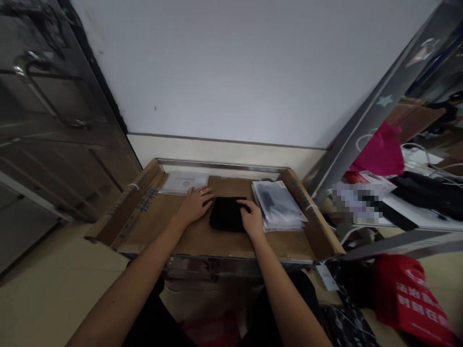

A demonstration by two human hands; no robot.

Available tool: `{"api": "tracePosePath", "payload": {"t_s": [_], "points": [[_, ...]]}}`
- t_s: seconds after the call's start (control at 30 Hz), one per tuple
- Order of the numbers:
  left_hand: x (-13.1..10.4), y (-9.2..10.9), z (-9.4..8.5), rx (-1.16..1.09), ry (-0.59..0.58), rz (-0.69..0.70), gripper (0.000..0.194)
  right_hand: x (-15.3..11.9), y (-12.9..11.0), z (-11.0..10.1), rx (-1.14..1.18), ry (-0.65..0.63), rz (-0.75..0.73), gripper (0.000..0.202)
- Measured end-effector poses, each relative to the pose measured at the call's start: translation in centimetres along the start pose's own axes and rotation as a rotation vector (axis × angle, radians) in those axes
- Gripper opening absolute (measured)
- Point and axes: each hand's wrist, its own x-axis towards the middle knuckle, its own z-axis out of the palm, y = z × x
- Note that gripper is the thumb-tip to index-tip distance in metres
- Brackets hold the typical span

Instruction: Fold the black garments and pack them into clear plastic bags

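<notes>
A folded black cloth (227,215), probably a garment, lies flat in the middle of the cardboard-lined table. My right hand (252,218) rests on its right side, thumb and fingers apart on top of the fabric. To the left of the cloth, my left hand (196,204) is laid on the cardboard with its fingers stretched out, holding nothing. Its fingertips come close to the cloth's left edge. Just behind that hand is a flat, clear plastic bag (177,182) with a small print. Right of the cloth sits a stack of packed plastic bags (280,202) with something dark inside the top one.
Cardboard side walls (314,219) border the table (155,226), which stands against a white wall (217,72). At left is a metal door (54,106). A cluttered side table (434,226) is at right, with a red bag (412,294) on the floor below.
</notes>
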Motion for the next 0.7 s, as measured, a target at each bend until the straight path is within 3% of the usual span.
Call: {"api": "tracePosePath", "payload": {"t_s": [0.23, 0.6, 0.7], "points": [[-0.2, -2.0, 0.7, 0.073, 0.104, -0.242, 0.030, -0.1, 0.0, 0.1, -0.013, -0.013, 0.016, 0.032], [-0.1, -2.0, 0.6, 0.076, 0.103, -0.210, 0.034, -0.1, 0.2, 0.2, 0.001, -0.009, 0.024, 0.031], [-0.3, -1.2, -0.1, -0.014, 0.113, -0.088, 0.041, 0.1, 0.3, 0.3, 0.047, 0.000, 0.068, 0.034]]}}
